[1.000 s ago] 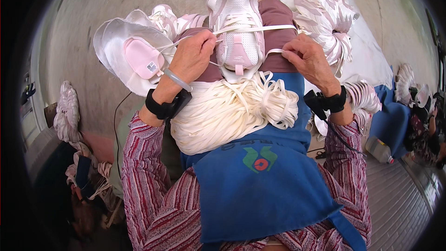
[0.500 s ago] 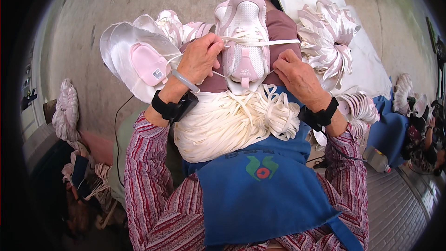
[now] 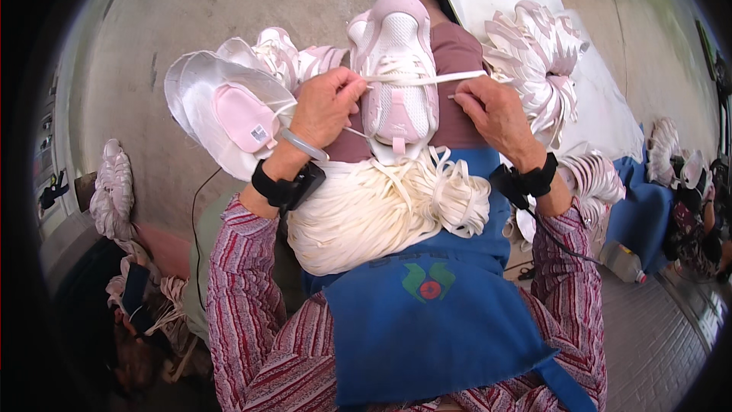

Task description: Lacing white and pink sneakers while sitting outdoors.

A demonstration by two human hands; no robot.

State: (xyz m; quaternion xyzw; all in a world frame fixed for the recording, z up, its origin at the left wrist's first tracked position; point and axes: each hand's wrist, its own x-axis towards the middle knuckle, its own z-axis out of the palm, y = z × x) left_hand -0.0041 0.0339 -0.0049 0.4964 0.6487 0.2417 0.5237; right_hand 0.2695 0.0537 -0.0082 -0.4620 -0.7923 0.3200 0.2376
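A white and pink shoe upper (image 3: 398,111) lies across my lap, with white lacing in its throat. A flat cream shoelace (image 3: 450,77) stretches over it from one hand to the other. My left hand (image 3: 326,107) is closed in a pinch at the upper's left edge, gripping the lace there. To the right of the upper, my right hand (image 3: 496,111) is closed on the lace's other side, and a short lace tip pokes out from its fingertips. Below the upper, a thick bundle of cream shoelaces (image 3: 351,217), tied near its right end, rests on my blue apron (image 3: 427,343).
Nested white uppers with a pink insole (image 3: 242,116) sit at my left. A ring of pink and white uppers (image 3: 534,69) lies on a white sheet (image 3: 610,99) at the right. More stacked uppers (image 3: 591,179) and a plastic bottle (image 3: 621,261) are lower right. Another person (image 3: 690,221) is at the far right.
My right hand has moved up and slightly right, away from the upper's lower side. The upper has shifted slightly toward the lower left in view. Both hands still pinch the lace.
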